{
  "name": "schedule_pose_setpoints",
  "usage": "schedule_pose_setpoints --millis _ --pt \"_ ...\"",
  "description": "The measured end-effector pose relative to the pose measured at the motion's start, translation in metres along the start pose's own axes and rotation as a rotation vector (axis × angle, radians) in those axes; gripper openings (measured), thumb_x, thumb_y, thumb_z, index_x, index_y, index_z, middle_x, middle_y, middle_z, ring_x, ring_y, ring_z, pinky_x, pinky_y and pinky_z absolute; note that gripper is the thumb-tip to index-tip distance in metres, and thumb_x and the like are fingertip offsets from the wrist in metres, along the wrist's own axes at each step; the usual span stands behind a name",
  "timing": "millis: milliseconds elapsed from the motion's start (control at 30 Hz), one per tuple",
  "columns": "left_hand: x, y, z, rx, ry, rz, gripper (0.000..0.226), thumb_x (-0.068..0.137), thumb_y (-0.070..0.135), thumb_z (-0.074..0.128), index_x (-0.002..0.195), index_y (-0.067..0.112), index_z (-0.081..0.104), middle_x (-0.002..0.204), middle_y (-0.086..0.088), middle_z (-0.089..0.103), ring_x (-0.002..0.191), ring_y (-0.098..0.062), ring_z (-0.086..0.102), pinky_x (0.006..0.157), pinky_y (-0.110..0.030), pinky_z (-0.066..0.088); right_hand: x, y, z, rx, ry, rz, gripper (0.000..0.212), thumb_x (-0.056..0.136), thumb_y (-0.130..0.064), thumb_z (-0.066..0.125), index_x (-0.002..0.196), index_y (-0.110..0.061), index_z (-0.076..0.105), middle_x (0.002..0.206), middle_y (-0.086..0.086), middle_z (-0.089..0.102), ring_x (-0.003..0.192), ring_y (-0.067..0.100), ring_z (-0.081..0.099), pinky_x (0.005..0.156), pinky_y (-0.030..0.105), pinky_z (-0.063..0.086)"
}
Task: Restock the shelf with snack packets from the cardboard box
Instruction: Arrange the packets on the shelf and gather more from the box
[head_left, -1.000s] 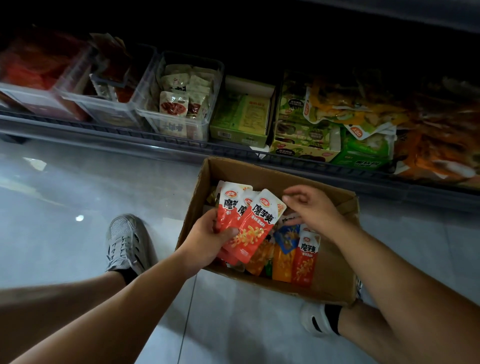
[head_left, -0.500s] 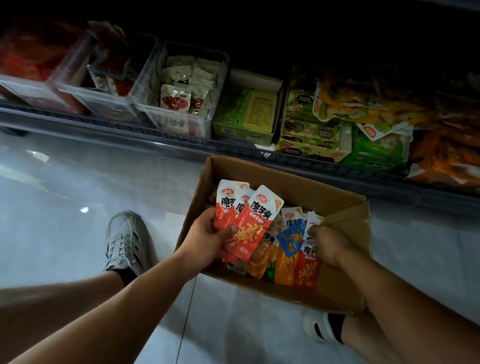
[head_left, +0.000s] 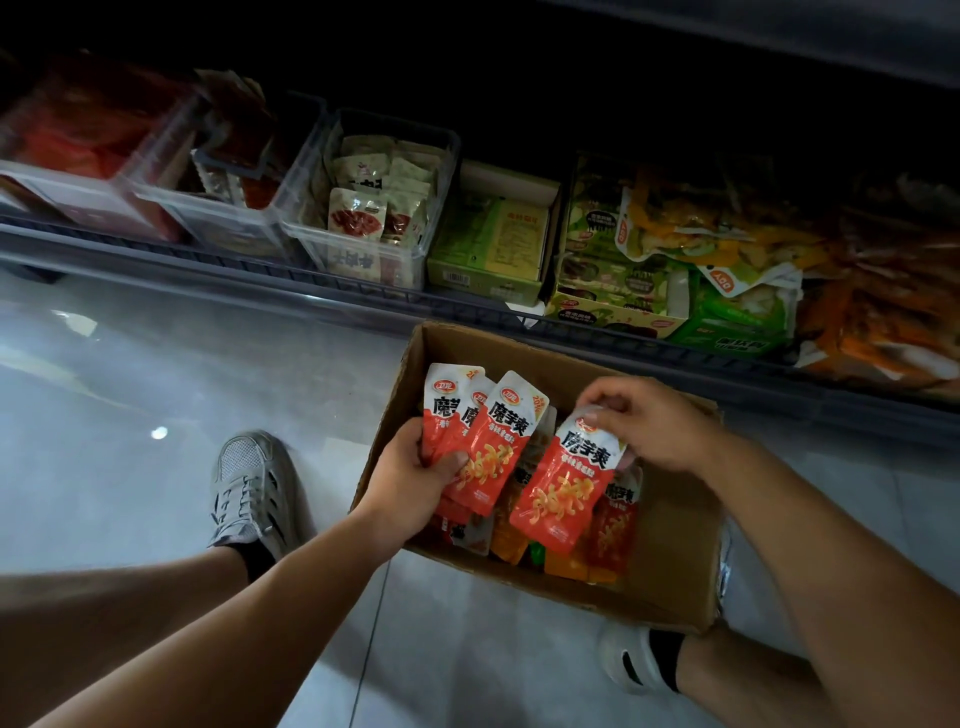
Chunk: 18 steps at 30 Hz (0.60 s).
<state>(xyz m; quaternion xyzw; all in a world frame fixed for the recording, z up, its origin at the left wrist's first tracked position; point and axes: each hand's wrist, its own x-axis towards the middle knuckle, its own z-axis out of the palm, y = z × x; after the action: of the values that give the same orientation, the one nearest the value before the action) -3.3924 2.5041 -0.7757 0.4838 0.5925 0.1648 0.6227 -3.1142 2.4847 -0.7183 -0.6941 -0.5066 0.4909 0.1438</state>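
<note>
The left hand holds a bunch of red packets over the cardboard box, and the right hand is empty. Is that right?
Not quite. The right hand is not empty: it pinches a single red packet by its top edge, as the head view shows. The rest is right: the left hand grips a bunch of red packets over the cardboard box.

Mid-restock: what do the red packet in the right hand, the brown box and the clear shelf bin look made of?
Red snack packet in the right hand: probably glossy plastic film; it shines and bends. Brown open box: matte cardboard; creased walls, worn rim. Clear rectangular bin: rigid transparent plastic, seemingly; pale packets show through its walls.
</note>
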Motion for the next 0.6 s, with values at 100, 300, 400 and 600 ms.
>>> schedule_pose_setpoints --millis 100,300,400,600 --pt "-0.006 0.004 -0.002 -0.052 -0.065 0.001 0.040 0.093 0.035 0.073 0.128 0.030 0.054 0.119 0.013 0.070 0.102 -0.008 0.072 0.080 -0.028 0.062 -0.001 -0.016 0.005 0.105 0.061 0.001 0.011 0.098 -0.014 0.061 0.097 -0.023 0.067 0.093 0.002 0.071 0.086 0.020 0.072 0.062 0.044 0.062" --pt "-0.014 0.009 -0.005 -0.126 -0.158 -0.015 0.046 0.090 0.034 0.075 0.130 0.027 0.055 0.121 0.006 0.073 0.104 -0.013 0.074 0.090 -0.040 0.062 0.003 -0.014 0.023 0.240 0.142 0.031 0.026 0.089 -0.005 0.072 0.100 -0.026 0.062 0.097 0.001 0.073 0.083 0.016 0.074 0.061 0.039 0.063" --pt "-0.014 0.007 -0.005 -0.121 -0.176 -0.016 0.048 0.088 0.031 0.077 0.130 0.026 0.055 0.121 0.005 0.073 0.104 -0.013 0.074 0.083 -0.033 0.063 0.004 -0.011 0.032 0.230 0.182 0.021 0.028 0.087 -0.007 0.075 0.104 -0.023 0.061 0.096 0.001 0.073 0.081 0.013 0.074 0.060 0.036 0.063" --pt "-0.009 0.002 -0.003 -0.063 -0.076 0.000 0.042 0.089 0.031 0.078 0.125 0.030 0.057 0.116 0.011 0.072 0.100 -0.009 0.074 0.075 -0.026 0.062 0.012 0.008 0.035 0.327 0.354 0.062 0.021 0.092 -0.019 0.070 0.112 -0.018 0.063 0.102 0.001 0.068 0.089 0.014 0.072 0.067 0.034 0.063"
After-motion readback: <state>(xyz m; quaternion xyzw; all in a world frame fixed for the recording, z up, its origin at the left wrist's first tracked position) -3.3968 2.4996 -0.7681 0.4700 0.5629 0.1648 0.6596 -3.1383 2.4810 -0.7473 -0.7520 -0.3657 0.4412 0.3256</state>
